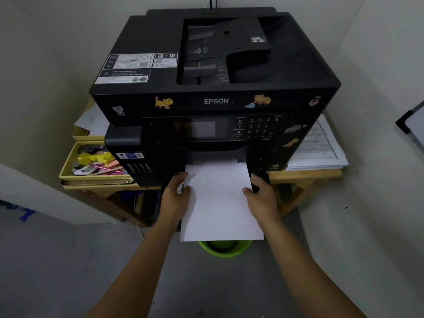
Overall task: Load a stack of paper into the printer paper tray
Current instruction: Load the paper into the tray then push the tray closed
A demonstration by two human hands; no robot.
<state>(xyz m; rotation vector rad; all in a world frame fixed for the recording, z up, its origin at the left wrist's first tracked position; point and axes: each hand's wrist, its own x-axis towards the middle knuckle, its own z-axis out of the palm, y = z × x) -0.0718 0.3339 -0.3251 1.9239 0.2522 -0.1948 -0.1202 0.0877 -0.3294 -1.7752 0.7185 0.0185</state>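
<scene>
My left hand (175,195) and right hand (261,193) grip the side edges of a flat white stack of paper (220,203), its far end inside the black Epson printer (213,88) on the wooden surface (305,176), above a green bucket (226,249).

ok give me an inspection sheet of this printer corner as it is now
surface: wooden table carrying the black printer
job's things: white paper stack partly slid into the printer's front, near end overhanging
clutter: yellow tray of stationery left of the printer, printed sheets on its right, green bin on the floor
grippers: left hand and right hand grip the stack's side edges
cables: cables rising behind the printer
surroundings: pale walls, grey floor
</scene>
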